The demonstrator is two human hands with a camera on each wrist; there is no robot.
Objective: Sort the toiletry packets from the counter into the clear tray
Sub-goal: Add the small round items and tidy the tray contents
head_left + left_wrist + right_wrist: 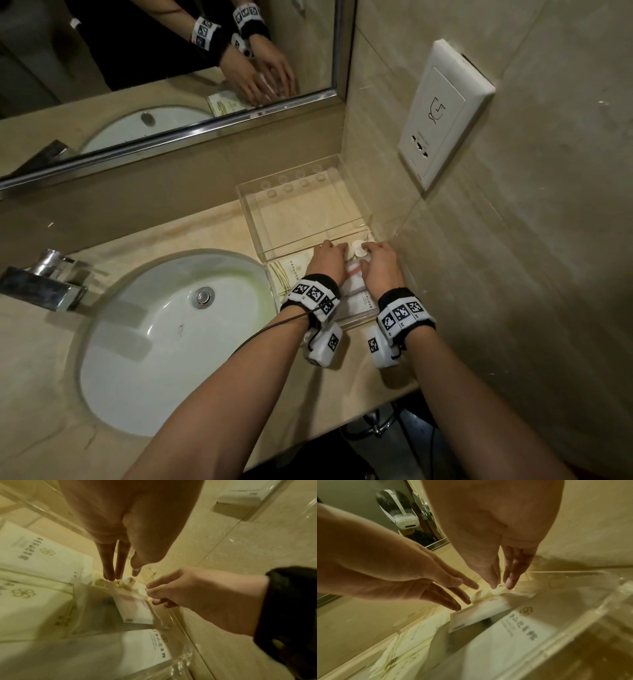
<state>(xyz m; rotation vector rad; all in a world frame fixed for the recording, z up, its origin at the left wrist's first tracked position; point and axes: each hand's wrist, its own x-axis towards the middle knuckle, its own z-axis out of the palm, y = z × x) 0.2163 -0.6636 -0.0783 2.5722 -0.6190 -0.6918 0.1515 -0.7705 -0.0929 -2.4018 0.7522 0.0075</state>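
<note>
The clear tray [251, 222] stands in the counter's back right corner, split by a clear divider. Both hands reach into its near compartment. My left hand [330, 246] lies with straight fingers [109, 573] touching a small clear-wrapped packet of white round pads [356, 251]. My right hand [368, 248] pinches that packet's wrapper between thumb and fingers [150, 588]. Under the hands lie a white packet with a pink band [135, 609], a white printed packet [150, 646] and cream packets with a flower logo [291, 277]. The far compartment holds nothing.
A white sink basin [164, 329] and a chrome tap [44, 284] sit to the left. The mirror [171, 68] runs along the back wall. The tiled right wall with a white socket plate [445, 113] stands close beside the tray.
</note>
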